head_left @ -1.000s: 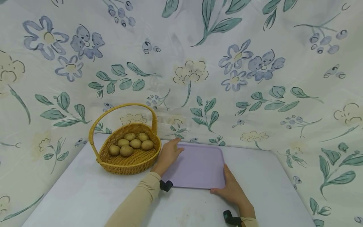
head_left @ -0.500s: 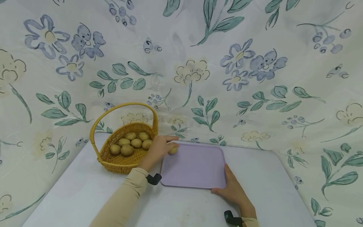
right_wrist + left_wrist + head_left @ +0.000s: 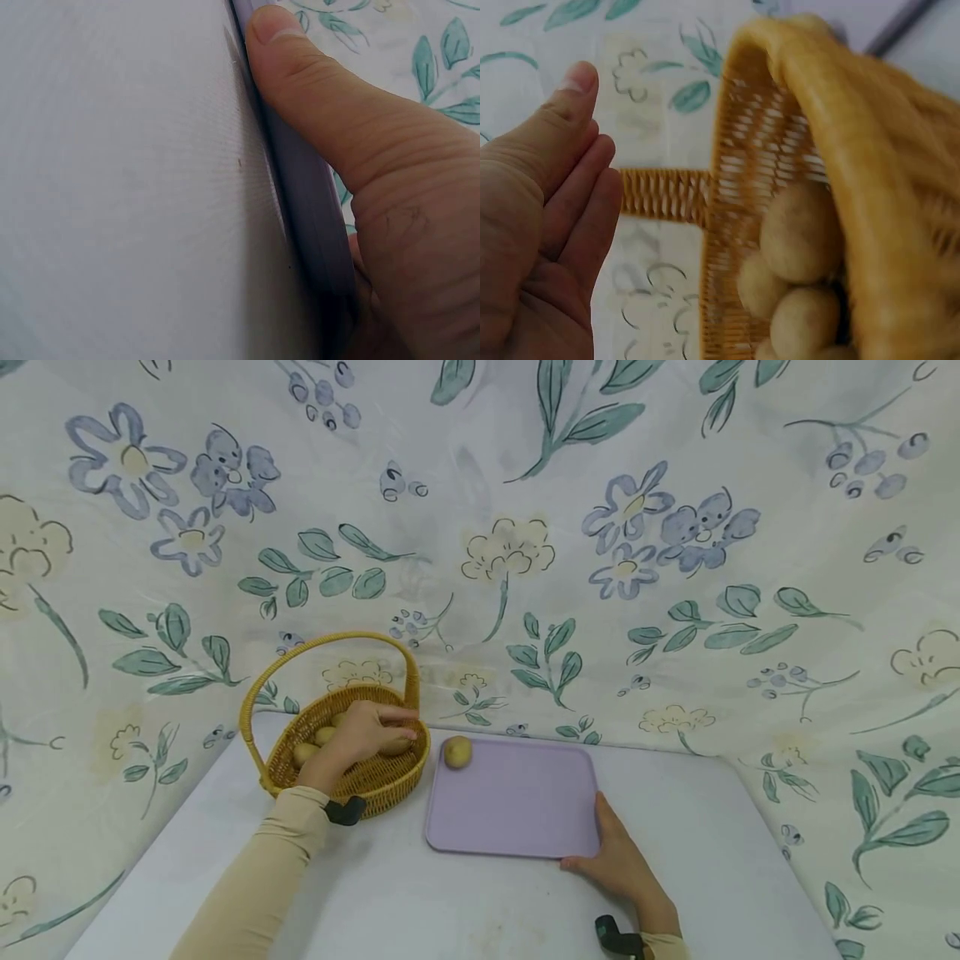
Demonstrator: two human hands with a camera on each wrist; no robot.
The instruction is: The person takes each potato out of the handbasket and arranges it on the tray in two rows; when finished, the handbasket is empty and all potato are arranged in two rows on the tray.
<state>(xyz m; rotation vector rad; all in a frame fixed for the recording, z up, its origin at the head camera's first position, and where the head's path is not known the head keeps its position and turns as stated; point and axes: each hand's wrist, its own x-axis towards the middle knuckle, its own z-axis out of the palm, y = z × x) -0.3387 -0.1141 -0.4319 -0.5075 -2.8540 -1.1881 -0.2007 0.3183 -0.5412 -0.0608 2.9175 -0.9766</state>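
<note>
Head view: wicker basket at left, with arched handle. Potatoes inside, partly covered by left hand, thumb and forefinger apart. Purple tray right of basket, on white table; lone potato in far left corner. Right hand at near right corner, thumb and fingers spread along near and right edges. Apparent step: selecting another potato.

Left wrist view: potatoes clustered; nothing visible in left palm, thumb straight, fingers close together, slightly bent. Advisable: thumb and fingertips around one potato only, then a lift clear of rim and handle.

Right wrist view: thumb against outer side of tray; fingers mostly hidden, exact hold impossible to tell. Advisable: light, steady pressure against sliding.
</note>
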